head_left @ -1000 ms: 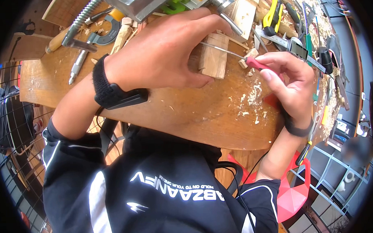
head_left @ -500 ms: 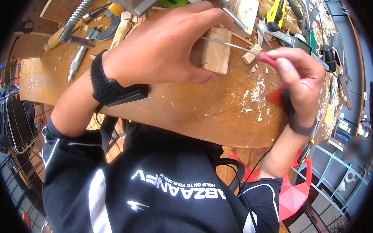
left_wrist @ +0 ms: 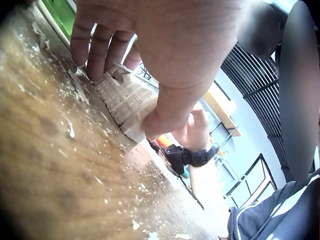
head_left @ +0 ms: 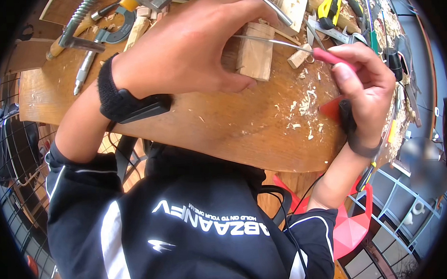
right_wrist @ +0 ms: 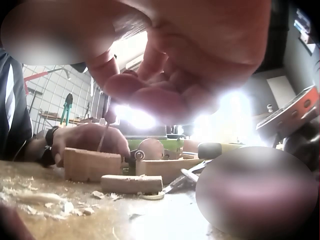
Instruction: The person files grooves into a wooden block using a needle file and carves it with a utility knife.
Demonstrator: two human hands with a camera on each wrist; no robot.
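My left hand point(head_left: 186, 52) grips a pale rectangular wood block point(head_left: 255, 55) that lies on the table. In the left wrist view the thumb is at one end of the block point(left_wrist: 132, 102) and the fingers point(left_wrist: 100, 50) are at the other; a small notch shows in its upper side. Between thumb and fingers my right hand point(head_left: 367, 83) pinches the red handle of a slim file point(head_left: 329, 58). Its thin metal shaft lies across the block's top, and the tip is hidden behind the left hand. In the right wrist view the shaft slants down to the block point(right_wrist: 92, 165).
A small wood offcut point(head_left: 299, 56) lies just right of the block. Shavings point(head_left: 306, 104) are scattered near the right hand. Beyond stand a yellow utility knife point(head_left: 329, 8), a caliper point(head_left: 334, 33) and a wood strip point(head_left: 293, 9). A micrometer point(head_left: 119, 32) lies at the left.
The right hand has drawn the file to the right, away from the left hand. The left hand keeps its grip on the block. The whole head view has shifted slightly.
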